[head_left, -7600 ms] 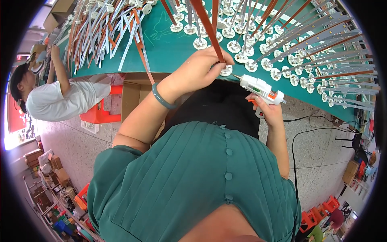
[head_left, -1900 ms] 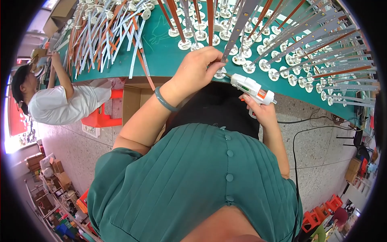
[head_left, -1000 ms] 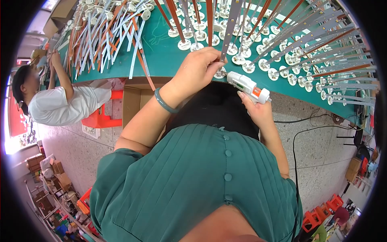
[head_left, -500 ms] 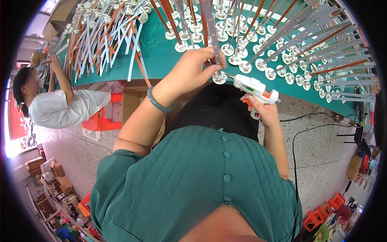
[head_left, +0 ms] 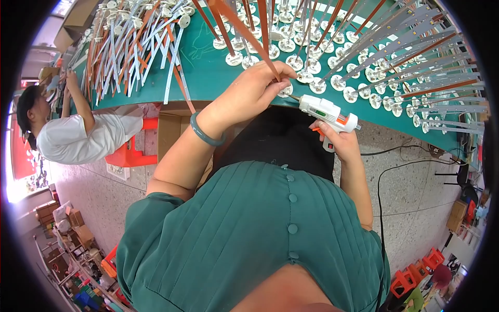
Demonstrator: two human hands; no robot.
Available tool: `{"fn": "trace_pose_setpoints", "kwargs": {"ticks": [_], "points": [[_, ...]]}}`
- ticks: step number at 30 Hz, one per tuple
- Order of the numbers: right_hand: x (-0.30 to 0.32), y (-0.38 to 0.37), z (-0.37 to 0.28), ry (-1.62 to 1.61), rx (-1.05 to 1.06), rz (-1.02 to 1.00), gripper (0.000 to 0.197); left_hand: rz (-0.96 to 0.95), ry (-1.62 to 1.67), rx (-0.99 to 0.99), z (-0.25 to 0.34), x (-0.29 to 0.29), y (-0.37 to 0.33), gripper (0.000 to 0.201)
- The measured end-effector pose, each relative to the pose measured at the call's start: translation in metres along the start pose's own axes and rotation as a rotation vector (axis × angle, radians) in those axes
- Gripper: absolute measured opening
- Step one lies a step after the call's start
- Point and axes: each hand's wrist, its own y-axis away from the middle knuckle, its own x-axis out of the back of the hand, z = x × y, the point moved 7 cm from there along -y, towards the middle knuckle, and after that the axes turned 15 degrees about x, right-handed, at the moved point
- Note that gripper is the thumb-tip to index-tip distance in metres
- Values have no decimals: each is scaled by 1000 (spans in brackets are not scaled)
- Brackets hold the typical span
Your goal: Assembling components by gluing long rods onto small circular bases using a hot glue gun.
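Note:
My left hand (head_left: 250,89) pinches the lower end of a long, thin, orange-brown strip (head_left: 248,38) that leans up and to the left. At the strip's foot, a round white base (head_left: 285,91) is partly hidden by my fingers, near the table's front edge. In my right hand (head_left: 341,142) is a white hot glue gun (head_left: 319,107), gripped by its handle with a finger at the orange trigger. Its nozzle points left, close to the white base; whether they touch I cannot tell.
Many strips with round white bases (head_left: 350,94) stand on the green table (head_left: 208,78), crowding its middle and right. A pile of loose strips (head_left: 132,57) lies at the left. A black cable (head_left: 381,208) hangs at my right. A co-worker (head_left: 78,132) sits at the far left.
The strip in my left hand has turned, its orange-brown side now showing instead of the grey one, and its top has tilted left. The glue gun has shifted very slightly.

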Motion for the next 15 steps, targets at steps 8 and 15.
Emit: {"fn": "trace_pose_setpoints", "kwargs": {"ticks": [8,15], "points": [[-2,-3,3,26,-2,-16,29,72,-10,41,3,4,0,25],[-8,-8,6,57,-48,-36,31,149,-26,-13,3,7,3,19]]}}
